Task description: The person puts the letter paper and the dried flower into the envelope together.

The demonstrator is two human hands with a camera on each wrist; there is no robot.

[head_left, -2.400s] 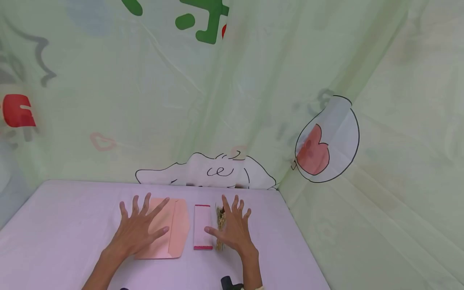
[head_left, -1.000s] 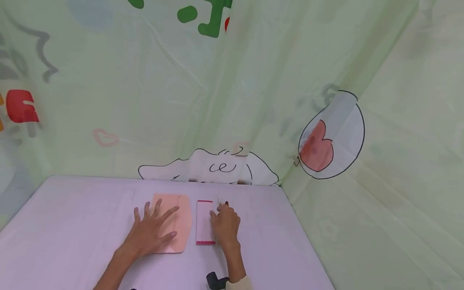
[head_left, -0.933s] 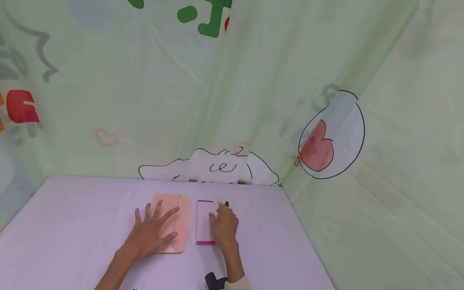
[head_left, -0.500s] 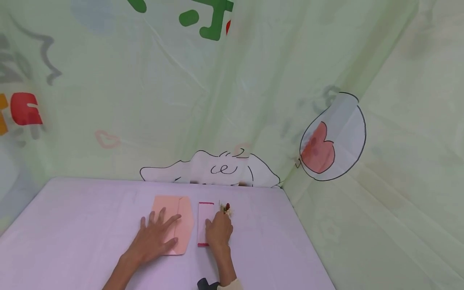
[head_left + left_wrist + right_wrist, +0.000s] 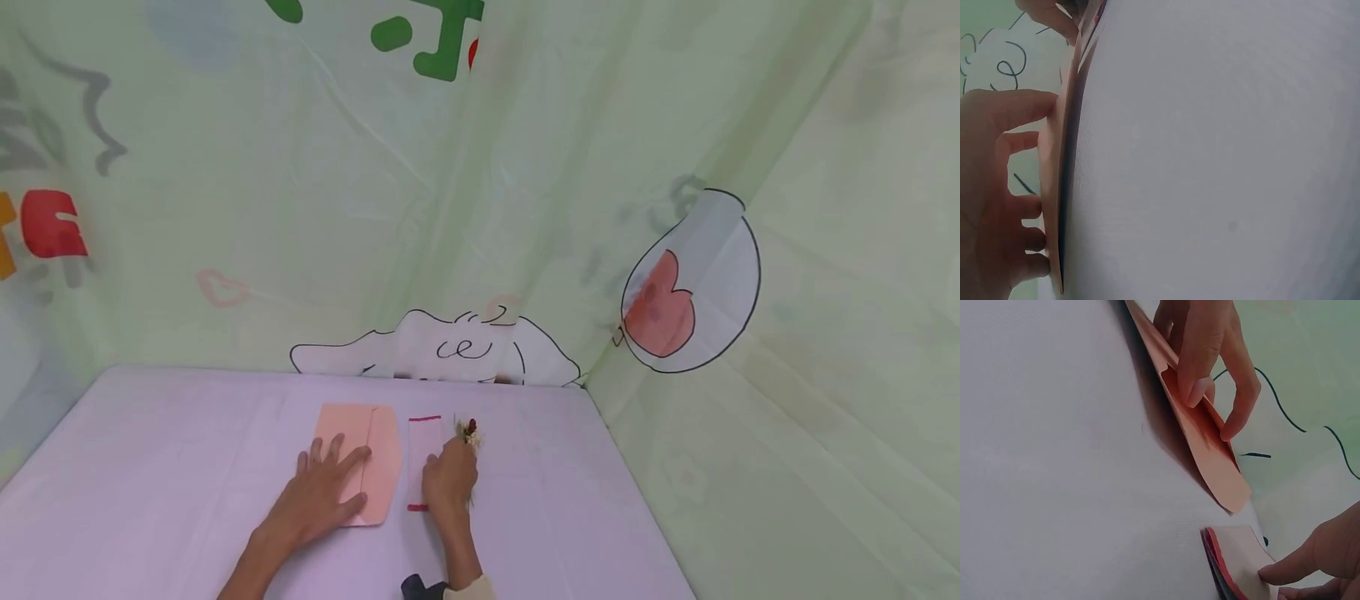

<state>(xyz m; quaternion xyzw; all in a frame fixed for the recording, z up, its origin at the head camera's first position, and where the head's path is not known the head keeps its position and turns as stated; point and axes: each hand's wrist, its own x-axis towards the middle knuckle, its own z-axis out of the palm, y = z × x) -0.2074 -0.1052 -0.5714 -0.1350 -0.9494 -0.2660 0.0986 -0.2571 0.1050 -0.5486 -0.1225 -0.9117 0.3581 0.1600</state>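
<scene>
A pink envelope (image 5: 384, 467) lies on the table, its flap side to the right. My left hand (image 5: 318, 496) rests on it with fingers spread; in the right wrist view its thumb touches the envelope beside the opening. Right of the envelope is a pale folded card (image 5: 417, 446) with red edges. My right hand (image 5: 452, 479) pinches the card at its right side, thumb on top, and the card bends slightly in the right wrist view (image 5: 1238, 550). Dried flowers (image 5: 470, 431) with a red bloom stick out beyond the right hand, which covers most of their stems.
A pale lilac cloth covers the table (image 5: 555, 500). Behind it hangs a light green curtain (image 5: 337, 208) with printed drawings, and another part of it runs along the right side. A dark device (image 5: 422, 587) sits at the right wrist.
My right hand has come down and shifted left from the dried flowers onto the card, uncovering the red bloom. My left hand has lowered onto the envelope and slid slightly nearer.
</scene>
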